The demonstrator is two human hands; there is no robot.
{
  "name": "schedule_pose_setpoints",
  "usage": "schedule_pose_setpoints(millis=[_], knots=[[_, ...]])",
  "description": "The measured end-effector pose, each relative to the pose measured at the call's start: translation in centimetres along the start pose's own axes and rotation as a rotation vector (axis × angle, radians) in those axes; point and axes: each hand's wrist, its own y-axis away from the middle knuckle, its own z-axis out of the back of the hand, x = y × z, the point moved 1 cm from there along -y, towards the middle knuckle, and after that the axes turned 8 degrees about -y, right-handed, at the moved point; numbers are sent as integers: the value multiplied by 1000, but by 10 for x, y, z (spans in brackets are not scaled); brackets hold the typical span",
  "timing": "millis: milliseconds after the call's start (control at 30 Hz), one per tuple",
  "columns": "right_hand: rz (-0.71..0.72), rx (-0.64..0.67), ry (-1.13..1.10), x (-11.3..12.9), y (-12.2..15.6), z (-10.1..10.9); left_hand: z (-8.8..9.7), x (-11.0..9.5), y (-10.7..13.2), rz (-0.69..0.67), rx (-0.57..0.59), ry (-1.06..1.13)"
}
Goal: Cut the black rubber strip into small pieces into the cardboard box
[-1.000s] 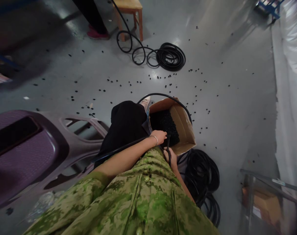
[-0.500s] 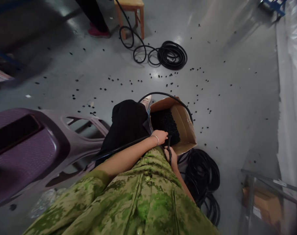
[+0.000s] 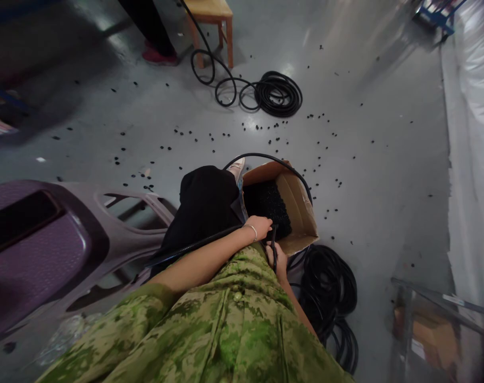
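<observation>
Close to my body, my right hand (image 3: 280,261) is wrapped round a black hose (image 3: 274,246) whose end points up over the near edge of a cardboard box (image 3: 301,210). My left hand (image 3: 260,227), with a thin bracelet at the wrist, has its fingers pinched together beside that hose end. Whatever those fingers hold is too small to make out. Inside the open box lies a heap of small black pieces (image 3: 268,202). A length of the black hose arches over the far side of the box, and another stretch passes under my left forearm.
Coiled black hose (image 3: 330,282) lies right of the box; another coil (image 3: 280,94) lies ahead near a wooden stool (image 3: 210,9). Small black pieces dot the floor. A purple plastic chair (image 3: 66,239) holding a dark phone-like slab stands left. A person's leg shows at upper left.
The whole view has shifted slightly, with the floor items a little lower and further left. Both hands keep nearly the same position at the hose end.
</observation>
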Motion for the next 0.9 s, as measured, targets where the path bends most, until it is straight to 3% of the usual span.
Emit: schedule_pose_setpoints(millis=[900], knots=[[-45,29,-34,1,1,1,0,0,1,13,-19,9]])
